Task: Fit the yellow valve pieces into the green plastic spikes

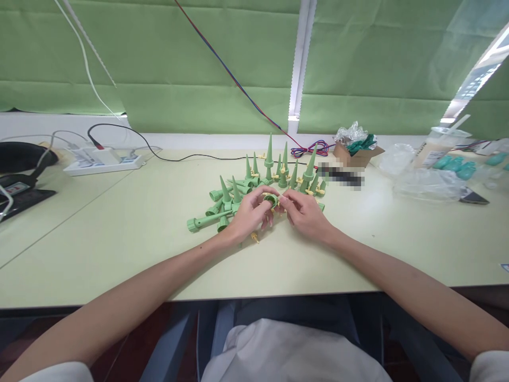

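Observation:
My left hand [251, 213] is closed around a green cone-shaped plastic spike [271, 200], whose round open end faces the camera. My right hand [305, 212] pinches a small yellow piece [279, 200] right at that open end. Both hands rest on the pale green table [119, 239]. Behind them several more green spikes [278, 170] stand upright, and others lie on their sides [207, 218] to the left. A small yellow piece [254, 238] lies on the table under my left wrist.
A white power strip [101, 162] with cables sits at the back left, beside a black object [19, 164]. A cardboard box [358, 154] with plastic bags stands at the back right, then clear bags [429, 180], teal parts [457, 167] and a cup [439, 143].

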The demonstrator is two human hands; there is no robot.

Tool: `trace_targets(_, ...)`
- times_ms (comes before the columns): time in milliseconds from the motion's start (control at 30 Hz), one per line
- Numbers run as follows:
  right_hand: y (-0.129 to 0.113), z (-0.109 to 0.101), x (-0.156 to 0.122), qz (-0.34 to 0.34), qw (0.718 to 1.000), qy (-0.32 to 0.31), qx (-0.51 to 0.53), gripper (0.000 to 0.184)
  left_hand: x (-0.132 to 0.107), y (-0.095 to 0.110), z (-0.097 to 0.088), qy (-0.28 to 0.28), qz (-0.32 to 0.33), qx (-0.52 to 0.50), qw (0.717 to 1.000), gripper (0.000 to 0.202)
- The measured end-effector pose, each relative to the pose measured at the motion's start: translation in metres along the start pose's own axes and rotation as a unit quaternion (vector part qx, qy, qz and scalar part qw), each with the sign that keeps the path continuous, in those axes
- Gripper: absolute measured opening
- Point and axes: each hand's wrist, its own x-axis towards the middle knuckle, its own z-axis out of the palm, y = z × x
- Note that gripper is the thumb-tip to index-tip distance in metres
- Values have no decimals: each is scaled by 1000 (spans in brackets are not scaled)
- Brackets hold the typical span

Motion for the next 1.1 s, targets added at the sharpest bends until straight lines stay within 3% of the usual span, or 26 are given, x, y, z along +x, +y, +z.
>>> trace_targets(300, 4, 2, 1, -19, 1000, 5, -1, 33, 0, -2, 0, 11, 45, 28, 999, 28)
trace_targets(600, 0, 3, 0, 14, 999, 4, 36, 44, -3, -6, 0, 8, 87, 120, 989, 34)
trace_targets(900, 3, 3, 1, 59, 989, 2, 137, 52, -7, -4, 0, 17, 164, 261, 951, 39)
trace_targets(1100, 5, 4, 3, 136, 964, -14, 228, 56, -10, -1, 4, 26, 201, 341, 918, 41)
